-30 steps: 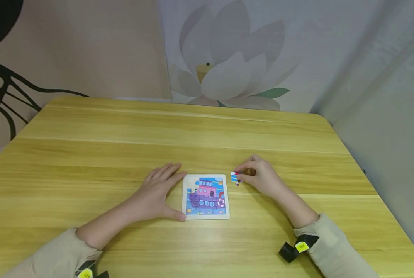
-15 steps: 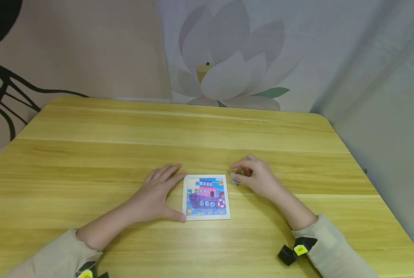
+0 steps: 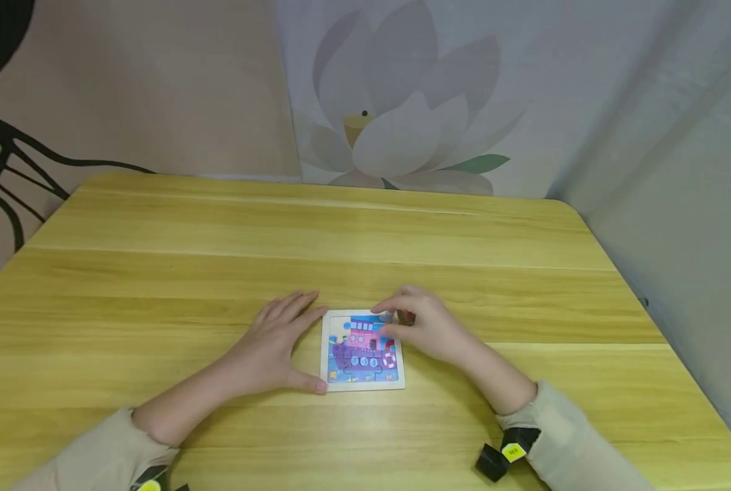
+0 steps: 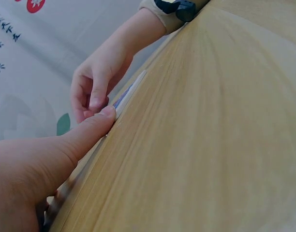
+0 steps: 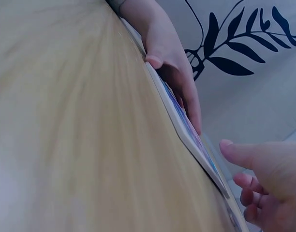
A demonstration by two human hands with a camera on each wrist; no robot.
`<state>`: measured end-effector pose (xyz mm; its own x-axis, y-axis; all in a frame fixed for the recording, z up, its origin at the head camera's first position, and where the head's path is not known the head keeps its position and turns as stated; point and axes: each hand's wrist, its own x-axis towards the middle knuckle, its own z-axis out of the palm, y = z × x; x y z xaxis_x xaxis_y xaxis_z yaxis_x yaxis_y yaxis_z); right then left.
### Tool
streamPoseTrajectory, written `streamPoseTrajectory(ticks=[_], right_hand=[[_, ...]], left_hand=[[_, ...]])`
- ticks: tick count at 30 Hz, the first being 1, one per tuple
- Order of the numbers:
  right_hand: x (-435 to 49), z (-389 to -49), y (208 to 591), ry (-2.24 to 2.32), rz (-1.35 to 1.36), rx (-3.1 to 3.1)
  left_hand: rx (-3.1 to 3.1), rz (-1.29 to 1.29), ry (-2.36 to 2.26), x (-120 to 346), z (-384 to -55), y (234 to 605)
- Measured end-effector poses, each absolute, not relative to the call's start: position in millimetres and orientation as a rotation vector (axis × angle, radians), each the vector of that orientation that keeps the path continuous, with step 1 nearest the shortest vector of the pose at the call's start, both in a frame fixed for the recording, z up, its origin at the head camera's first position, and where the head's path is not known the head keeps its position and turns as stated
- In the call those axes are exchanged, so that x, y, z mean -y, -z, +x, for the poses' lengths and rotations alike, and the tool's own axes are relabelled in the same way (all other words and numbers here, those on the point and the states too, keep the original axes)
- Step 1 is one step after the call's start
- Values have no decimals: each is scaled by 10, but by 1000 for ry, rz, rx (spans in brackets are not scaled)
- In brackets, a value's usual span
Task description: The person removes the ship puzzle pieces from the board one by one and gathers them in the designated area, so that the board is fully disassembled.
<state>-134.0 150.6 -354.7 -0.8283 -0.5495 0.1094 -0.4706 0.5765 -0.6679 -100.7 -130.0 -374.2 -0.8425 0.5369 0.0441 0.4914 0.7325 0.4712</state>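
Observation:
A square boat jigsaw in a white frame [image 3: 363,387] lies flat, with a pale gap at its upper left. My left hand [image 3: 273,344] spreads along the frame's left side, thumb at the lower corner and index finger at the upper one. Over the upper right of the puzzle hovers my right hand [image 3: 429,324], thumb and index finger parted. A reddish bit of a loose puzzle piece [image 3: 406,317] shows beneath that hand; the rest is hidden. The right wrist view shows nothing between thumb [image 5: 237,152] and curled fingers [image 5: 249,186].
The wooden table [image 3: 249,232] stretches out on all sides of the puzzle. A curtain with a printed flower [image 3: 414,136] hangs behind its far edge. Black camera mounts [image 3: 494,462] sit on the wrists, over beige sleeves [image 3: 577,436].
My right hand has let go of the loose piece beside the frame and moved left over the puzzle's upper right corner. The left hand stays in place.

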Motion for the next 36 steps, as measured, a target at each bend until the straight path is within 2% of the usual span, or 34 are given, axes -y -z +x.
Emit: streamPoseTrajectory(ticks=[23, 36], right_hand=[[-1211, -1390, 3508, 809, -1029, -2643], [-1146, -1352, 3471, 801, -926, -2660]], left_hand=[[-2823, 849, -735, 1299, -1010, 3729], [-2810, 829, -748, 1292, -1011, 3725]])
